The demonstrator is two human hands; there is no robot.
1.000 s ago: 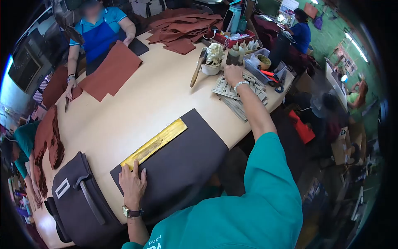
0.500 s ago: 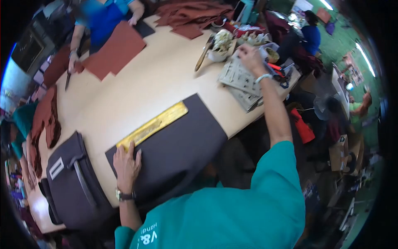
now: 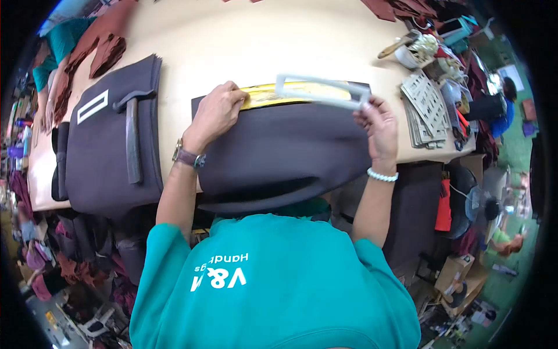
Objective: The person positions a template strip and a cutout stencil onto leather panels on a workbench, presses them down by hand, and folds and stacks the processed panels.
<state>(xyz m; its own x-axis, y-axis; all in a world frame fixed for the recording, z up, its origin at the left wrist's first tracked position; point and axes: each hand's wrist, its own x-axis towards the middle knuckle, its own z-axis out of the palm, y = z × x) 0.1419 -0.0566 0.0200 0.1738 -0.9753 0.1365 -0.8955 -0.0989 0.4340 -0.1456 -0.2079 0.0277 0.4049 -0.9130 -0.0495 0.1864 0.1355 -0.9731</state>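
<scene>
Here, hands [image 3: 381, 125], held frame [image 3: 328, 102], wad [image 3: 427, 44] in tub [image 3: 405, 57]

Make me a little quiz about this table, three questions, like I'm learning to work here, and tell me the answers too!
1. True or false: the hammer lies on the stack of dark sheets.
2. Pick one. What is the right hand holding?
A) a brush
B) a pale frame
C) scissors
3. Fill in the colour: the long strip at the fingertips of the left hand is ____.

Key: 1 true; 2 B; 3 yellow
</scene>
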